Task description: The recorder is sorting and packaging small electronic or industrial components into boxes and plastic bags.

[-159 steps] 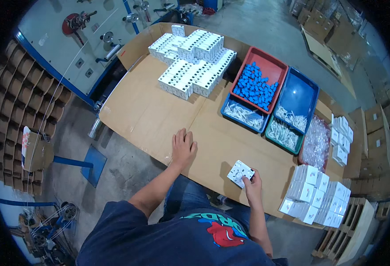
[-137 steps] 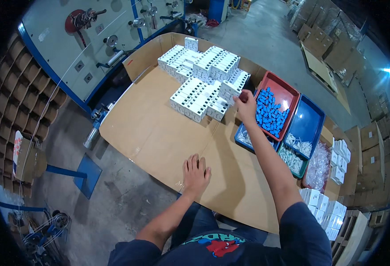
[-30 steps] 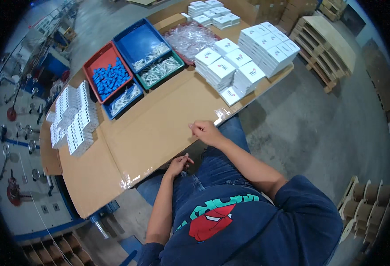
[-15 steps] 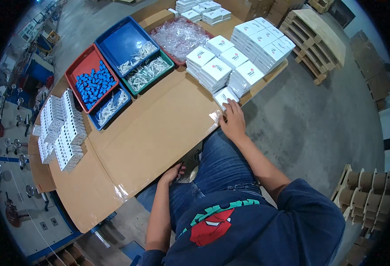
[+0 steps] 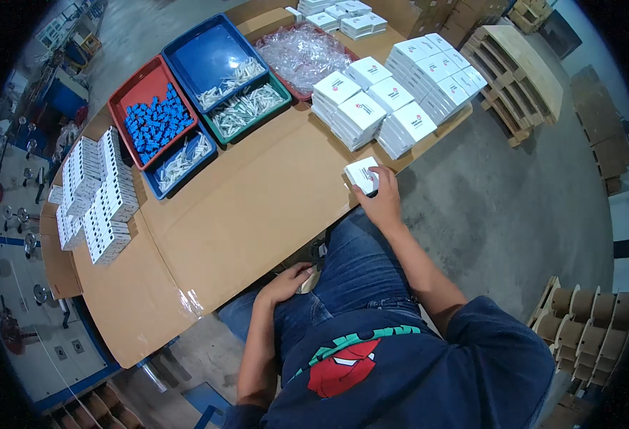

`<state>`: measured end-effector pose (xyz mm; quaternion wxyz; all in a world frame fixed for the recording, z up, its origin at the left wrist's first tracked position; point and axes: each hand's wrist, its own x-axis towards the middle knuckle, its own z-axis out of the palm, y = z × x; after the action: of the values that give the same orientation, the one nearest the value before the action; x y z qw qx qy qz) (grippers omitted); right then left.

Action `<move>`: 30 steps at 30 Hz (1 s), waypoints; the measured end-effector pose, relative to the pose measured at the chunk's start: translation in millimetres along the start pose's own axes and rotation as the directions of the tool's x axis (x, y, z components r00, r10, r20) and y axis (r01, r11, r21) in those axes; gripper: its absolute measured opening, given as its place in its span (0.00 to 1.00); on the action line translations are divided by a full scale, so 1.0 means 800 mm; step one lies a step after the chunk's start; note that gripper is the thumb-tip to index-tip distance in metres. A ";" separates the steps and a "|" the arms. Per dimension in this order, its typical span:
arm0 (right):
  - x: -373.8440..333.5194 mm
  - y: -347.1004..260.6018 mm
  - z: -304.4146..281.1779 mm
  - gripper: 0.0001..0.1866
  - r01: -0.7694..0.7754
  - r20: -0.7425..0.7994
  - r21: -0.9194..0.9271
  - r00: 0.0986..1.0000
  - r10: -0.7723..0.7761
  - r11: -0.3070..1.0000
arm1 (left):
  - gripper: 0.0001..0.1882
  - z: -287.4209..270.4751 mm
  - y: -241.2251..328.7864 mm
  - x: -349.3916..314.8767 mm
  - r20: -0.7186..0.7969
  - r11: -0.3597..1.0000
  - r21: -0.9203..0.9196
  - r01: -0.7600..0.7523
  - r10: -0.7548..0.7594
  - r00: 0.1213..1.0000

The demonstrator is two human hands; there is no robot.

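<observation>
We see a white square piece [image 5: 361,174] pinched in the right hand [image 5: 381,203] near the edge of a cardboard-covered table [image 5: 236,196]

The thumb and fingers of that hand are part-closed across the piece, just this side of the stacks of white squares [image 5: 359,113]; we cannot tell whether it touches the table. The left hand [image 5: 286,284] lies low by the jeans [image 5: 368,254], just off the table edge, its fingers loosely bent, and we cannot tell whether it holds anything. Farther left on the table we find a red tray [image 5: 130,91] of blue parts [image 5: 157,127], and past it white blocks [image 5: 98,191] with dark marks, piled up
</observation>
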<state>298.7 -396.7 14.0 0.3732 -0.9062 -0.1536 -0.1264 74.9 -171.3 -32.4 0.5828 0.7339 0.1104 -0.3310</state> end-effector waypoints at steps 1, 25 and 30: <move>0.003 -0.006 -0.004 0.28 0.003 0.006 0.000 1.000 -0.003 1.000 | 0.29 0.003 0.023 -0.012 -0.058 0.997 -0.030 -0.073 0.071 0.996; -0.021 -0.190 -0.020 0.47 0.260 0.334 0.695 0.709 -0.621 0.670 | 0.42 -0.030 0.175 -0.062 -0.520 -0.155 -0.847 -0.508 0.048 0.853; -0.016 -0.188 -0.005 0.38 0.289 0.335 0.705 0.669 -0.663 0.648 | 0.47 -0.030 0.141 -0.058 -0.316 -0.423 -0.882 -0.206 0.210 0.925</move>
<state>230.0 -300.6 108.4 0.5245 -0.6546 -0.5341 0.1055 110.6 -172.0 86.8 0.9798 -0.0635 0.1882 0.0246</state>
